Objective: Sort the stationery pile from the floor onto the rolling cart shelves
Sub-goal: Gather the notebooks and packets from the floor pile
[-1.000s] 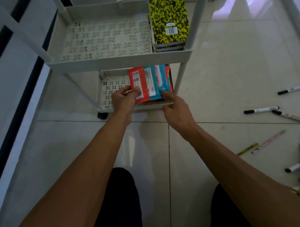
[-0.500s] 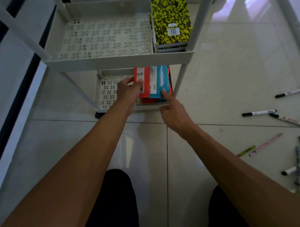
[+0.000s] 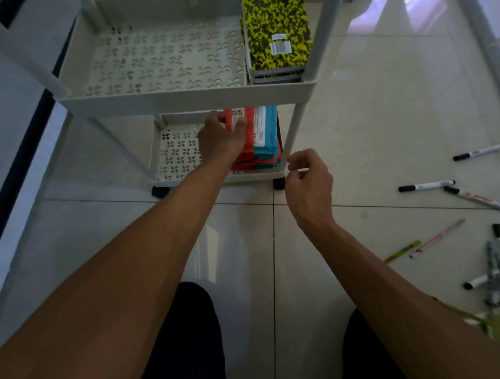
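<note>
A white rolling cart (image 3: 183, 99) stands in front of me. On the right of its lower shelf (image 3: 174, 158) lies a stack of red and blue packets (image 3: 262, 138). My left hand (image 3: 221, 135) reaches into that shelf and grips the top red packet, thumb on its face. My right hand (image 3: 308, 181) hovers outside the cart's front right corner, fingers loosely curled, holding nothing. Yellow-and-black notebooks (image 3: 276, 35) are stacked on the right of the upper shelf.
Markers (image 3: 426, 186) and pens (image 3: 437, 236) lie scattered on the tiled floor to the right, with a denser pile (image 3: 498, 268) at the right edge. A white wall with dark stripes runs along the left. My knees are at the bottom.
The packets went deeper onto the lower shelf under my left hand. My right hand let go of them and drew back to the right, outside the cart.
</note>
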